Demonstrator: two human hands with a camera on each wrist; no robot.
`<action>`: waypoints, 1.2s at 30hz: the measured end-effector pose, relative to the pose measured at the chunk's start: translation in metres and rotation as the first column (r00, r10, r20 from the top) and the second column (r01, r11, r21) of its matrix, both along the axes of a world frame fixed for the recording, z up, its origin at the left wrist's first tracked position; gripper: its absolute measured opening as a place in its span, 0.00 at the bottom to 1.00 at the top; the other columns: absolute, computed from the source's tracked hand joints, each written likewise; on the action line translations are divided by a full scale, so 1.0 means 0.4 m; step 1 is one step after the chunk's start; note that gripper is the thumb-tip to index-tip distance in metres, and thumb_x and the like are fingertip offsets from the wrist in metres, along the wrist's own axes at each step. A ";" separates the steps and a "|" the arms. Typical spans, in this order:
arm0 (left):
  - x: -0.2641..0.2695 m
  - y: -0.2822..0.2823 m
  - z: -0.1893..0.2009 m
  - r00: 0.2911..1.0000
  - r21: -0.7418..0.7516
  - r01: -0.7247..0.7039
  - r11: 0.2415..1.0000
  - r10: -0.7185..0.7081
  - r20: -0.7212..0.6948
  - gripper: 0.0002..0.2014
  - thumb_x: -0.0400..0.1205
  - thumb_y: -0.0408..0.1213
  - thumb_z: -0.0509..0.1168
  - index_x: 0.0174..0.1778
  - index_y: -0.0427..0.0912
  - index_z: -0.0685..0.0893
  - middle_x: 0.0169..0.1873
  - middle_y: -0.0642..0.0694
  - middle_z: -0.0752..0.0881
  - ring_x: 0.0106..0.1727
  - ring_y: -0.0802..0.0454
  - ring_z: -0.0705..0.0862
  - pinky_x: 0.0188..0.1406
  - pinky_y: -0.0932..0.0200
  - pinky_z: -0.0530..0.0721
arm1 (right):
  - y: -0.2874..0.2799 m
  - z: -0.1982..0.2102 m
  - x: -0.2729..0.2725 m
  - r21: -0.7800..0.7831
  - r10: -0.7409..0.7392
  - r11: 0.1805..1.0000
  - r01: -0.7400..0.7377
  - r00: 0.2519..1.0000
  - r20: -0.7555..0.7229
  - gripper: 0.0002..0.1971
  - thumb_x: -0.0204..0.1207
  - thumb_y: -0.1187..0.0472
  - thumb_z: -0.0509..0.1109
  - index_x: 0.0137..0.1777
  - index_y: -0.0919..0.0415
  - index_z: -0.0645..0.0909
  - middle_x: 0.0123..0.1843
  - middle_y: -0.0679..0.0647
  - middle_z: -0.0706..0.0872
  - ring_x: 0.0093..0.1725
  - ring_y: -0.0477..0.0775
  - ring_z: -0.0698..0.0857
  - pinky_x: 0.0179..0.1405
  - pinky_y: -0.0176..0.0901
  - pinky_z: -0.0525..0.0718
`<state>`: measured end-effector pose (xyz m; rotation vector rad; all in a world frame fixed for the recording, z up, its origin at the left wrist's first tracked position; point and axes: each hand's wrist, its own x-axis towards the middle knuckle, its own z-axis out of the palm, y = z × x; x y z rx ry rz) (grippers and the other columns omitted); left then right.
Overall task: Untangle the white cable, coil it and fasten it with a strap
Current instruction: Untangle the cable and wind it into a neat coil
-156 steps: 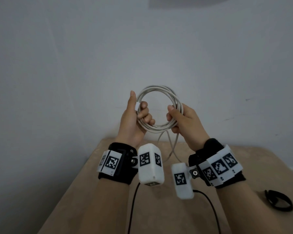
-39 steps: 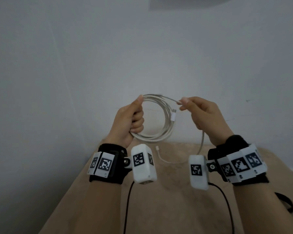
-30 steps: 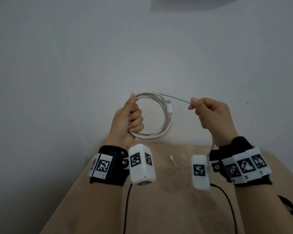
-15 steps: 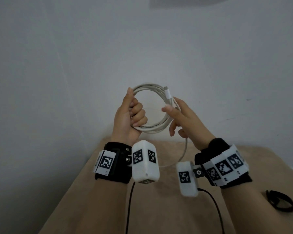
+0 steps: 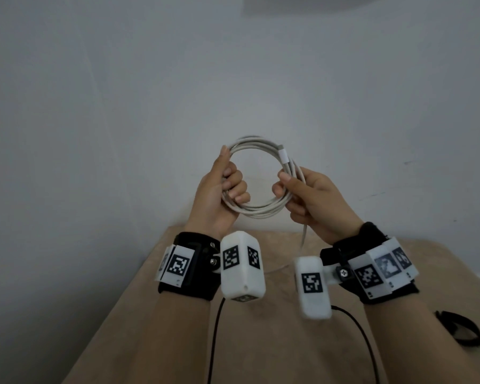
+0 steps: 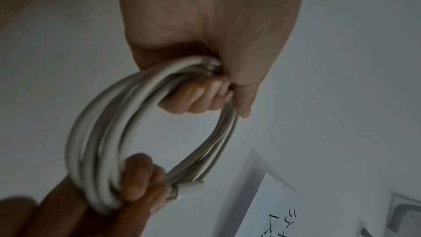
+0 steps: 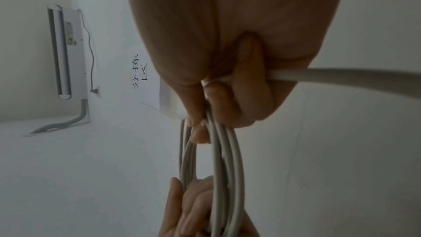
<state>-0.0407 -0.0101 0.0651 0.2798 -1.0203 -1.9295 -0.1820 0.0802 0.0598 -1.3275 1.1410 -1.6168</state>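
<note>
White cable [image 5: 261, 212] coiled between both hands

Smooth matt white plastic-sheathed cable [image 5: 257, 212], tan cloth-covered table [image 5: 155, 328], dull black strap [image 5: 459, 328].

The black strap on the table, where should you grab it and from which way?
Best guess: pinch the strap on the upper band of its loop, coming down from above with the right hand, since it lies on that side. It rests flat on the table as an open loop, so a finger could slip inside. Both hands hold the white cable now, so one must let go first.
</note>
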 end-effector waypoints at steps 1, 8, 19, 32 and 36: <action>0.003 -0.004 -0.003 0.999 -0.016 0.001 1.000 -0.001 0.041 0.20 0.83 0.50 0.60 0.29 0.46 0.65 0.17 0.54 0.63 0.16 0.59 0.65 0.16 0.67 0.68 | 0.001 -0.001 -0.006 0.007 -0.007 1.000 0.007 1.000 -0.025 0.07 0.85 0.60 0.60 0.44 0.59 0.74 0.33 0.50 0.80 0.20 0.43 0.60 0.14 0.31 0.58; 0.041 -0.014 -0.029 0.922 -0.297 0.065 0.953 0.057 0.383 0.13 0.72 0.45 0.70 0.34 0.41 0.76 0.19 0.51 0.70 0.20 0.56 0.70 0.24 0.63 0.74 | 0.016 0.007 -0.024 0.052 -0.096 0.991 0.126 0.916 -0.389 0.07 0.84 0.61 0.62 0.50 0.63 0.79 0.30 0.51 0.76 0.18 0.39 0.66 0.17 0.26 0.63; 0.051 0.014 -0.020 0.724 -0.452 0.378 0.808 0.047 0.689 0.19 0.71 0.46 0.72 0.45 0.31 0.83 0.18 0.53 0.67 0.16 0.59 0.63 0.18 0.66 0.66 | 0.024 0.003 -0.034 0.112 0.044 0.993 0.043 0.736 -0.675 0.10 0.81 0.57 0.66 0.39 0.57 0.82 0.29 0.45 0.81 0.28 0.43 0.74 0.31 0.32 0.71; 0.026 0.026 -0.025 0.605 -0.409 0.418 0.811 0.087 0.791 0.23 0.81 0.43 0.67 0.51 0.20 0.81 0.16 0.55 0.62 0.16 0.59 0.57 0.14 0.67 0.57 | 0.022 -0.001 -0.029 0.162 0.096 0.986 0.033 0.683 -0.724 0.16 0.82 0.56 0.66 0.36 0.64 0.83 0.27 0.47 0.80 0.22 0.39 0.69 0.25 0.25 0.67; 0.024 0.029 -0.023 0.655 -0.413 0.389 0.823 0.069 0.753 0.20 0.83 0.40 0.65 0.52 0.20 0.81 0.16 0.55 0.61 0.16 0.60 0.56 0.13 0.67 0.56 | 0.025 0.003 -0.026 0.121 0.042 0.991 0.061 0.713 -0.700 0.18 0.80 0.53 0.67 0.33 0.62 0.83 0.23 0.45 0.76 0.22 0.41 0.66 0.23 0.27 0.65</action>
